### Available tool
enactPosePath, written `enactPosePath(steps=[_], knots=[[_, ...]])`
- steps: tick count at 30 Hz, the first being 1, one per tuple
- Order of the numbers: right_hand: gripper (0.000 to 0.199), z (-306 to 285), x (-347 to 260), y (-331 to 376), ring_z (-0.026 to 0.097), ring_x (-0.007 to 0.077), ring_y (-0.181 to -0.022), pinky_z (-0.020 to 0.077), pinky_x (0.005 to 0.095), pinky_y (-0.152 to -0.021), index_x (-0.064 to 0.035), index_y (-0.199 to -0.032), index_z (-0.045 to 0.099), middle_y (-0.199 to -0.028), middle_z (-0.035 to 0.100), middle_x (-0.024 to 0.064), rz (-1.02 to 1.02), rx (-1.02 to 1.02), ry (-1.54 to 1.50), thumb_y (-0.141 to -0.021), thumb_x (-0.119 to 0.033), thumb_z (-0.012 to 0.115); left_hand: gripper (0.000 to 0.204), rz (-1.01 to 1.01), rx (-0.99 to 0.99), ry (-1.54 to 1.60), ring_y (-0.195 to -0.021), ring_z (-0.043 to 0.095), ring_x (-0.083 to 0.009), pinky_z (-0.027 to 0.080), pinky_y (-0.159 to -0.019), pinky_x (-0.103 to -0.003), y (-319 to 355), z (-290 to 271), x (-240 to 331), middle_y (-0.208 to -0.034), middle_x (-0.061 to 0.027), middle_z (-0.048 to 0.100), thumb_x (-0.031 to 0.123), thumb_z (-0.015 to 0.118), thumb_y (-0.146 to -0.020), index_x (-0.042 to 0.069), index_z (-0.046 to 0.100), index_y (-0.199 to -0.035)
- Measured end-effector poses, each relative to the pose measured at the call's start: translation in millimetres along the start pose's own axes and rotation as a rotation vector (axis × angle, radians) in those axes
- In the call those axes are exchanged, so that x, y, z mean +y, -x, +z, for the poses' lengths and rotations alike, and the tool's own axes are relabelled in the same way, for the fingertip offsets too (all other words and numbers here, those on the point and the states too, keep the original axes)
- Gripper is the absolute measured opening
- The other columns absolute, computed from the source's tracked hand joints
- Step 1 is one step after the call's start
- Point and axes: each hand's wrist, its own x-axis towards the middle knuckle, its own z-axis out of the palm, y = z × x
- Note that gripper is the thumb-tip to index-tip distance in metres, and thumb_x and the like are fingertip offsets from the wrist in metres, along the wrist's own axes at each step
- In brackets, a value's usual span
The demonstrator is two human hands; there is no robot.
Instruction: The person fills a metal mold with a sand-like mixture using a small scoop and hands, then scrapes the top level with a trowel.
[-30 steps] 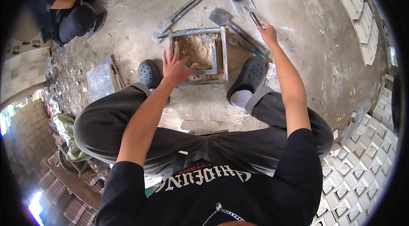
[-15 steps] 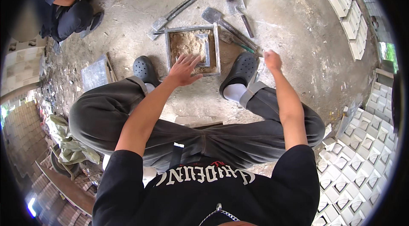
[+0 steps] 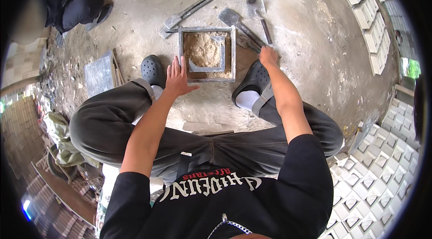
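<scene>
A square mould frame [image 3: 233, 54] lies on the ground between my feet, with pale crumbly sand-like material [image 3: 202, 50] inside it. An L-shaped grey piece [image 3: 222, 54] sits along the right and near sides of that material. My left hand [image 3: 178, 77] is open, fingers spread, at the frame's near left corner; its fingertips lie by the left wall. Right of the frame, my right hand [image 3: 269, 56] is closed round the handle end of a flat-bladed paddle [image 3: 230, 16], whose blade rests on the ground pointing away. The fingers' undersides are hidden.
Beyond the frame lie a small trowel [image 3: 263, 25] by a square plate [image 3: 253, 4], and a long flat tool [image 3: 189, 12]. A grey board [image 3: 100, 74] is at left. Another person [image 3: 83, 11] crouches far left. Pale cast blocks [image 3: 369, 176] cover the right side.
My left hand has drawn back leftward from over the material to the frame's left side. My right hand has moved left onto the paddle's handle end. The L-shaped piece shows more fully.
</scene>
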Motion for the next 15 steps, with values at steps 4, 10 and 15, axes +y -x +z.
enactPosePath(steps=[4, 10, 15], knots=[[0.023, -1.2, 15.3, -12.7, 0.061, 0.0321, -0.098, 0.0502, 0.0442, -0.080, -0.0020, -0.092, 0.062, -0.098, 0.064, 0.0131, -0.253, 0.020, 0.154, -0.085, -0.024, 0.060, 0.141, 0.009, 0.018, 0.088, -0.138, 0.017, -0.0442, 0.020, -0.110, -0.054, -3.2, 14.1, -2.4, -0.149, -0.0345, 0.003, 0.064, 0.077, -0.056, 0.000, -0.010, -0.146], [0.028, -66.2, 5.6, -8.3, 0.064, 0.0334, -0.081, 0.0504, 0.0459, -0.073, -0.0007, -0.093, 0.055, -0.081, 0.065, 0.0176, -0.255, -0.152, 0.090, -0.088, -0.028, 0.056, 0.145, -0.083, -0.104, 0.203, -0.131, 0.031, -0.0469, 0.030, -0.105, -0.054, -2.8, 16.8, -15.1, -0.144, -0.0369, 0.017, 0.061, 0.082, -0.053, 0.008, -0.017, -0.146], [0.029, -101.4, 33.0, -20.7, 0.062, 0.0234, -0.062, 0.0494, 0.0355, -0.057, -0.0079, -0.104, 0.054, -0.073, 0.064, 0.0159, -0.301, -0.310, -0.442, -0.085, -0.027, 0.063, 0.147, -0.057, -0.204, 0.338, -0.122, 0.043, -0.0488, 0.039, -0.099, -0.052, -19.4, 15.2, -7.4, -0.138, -0.0391, 0.024, 0.062, 0.081, -0.054, 0.010, -0.023, -0.144]])
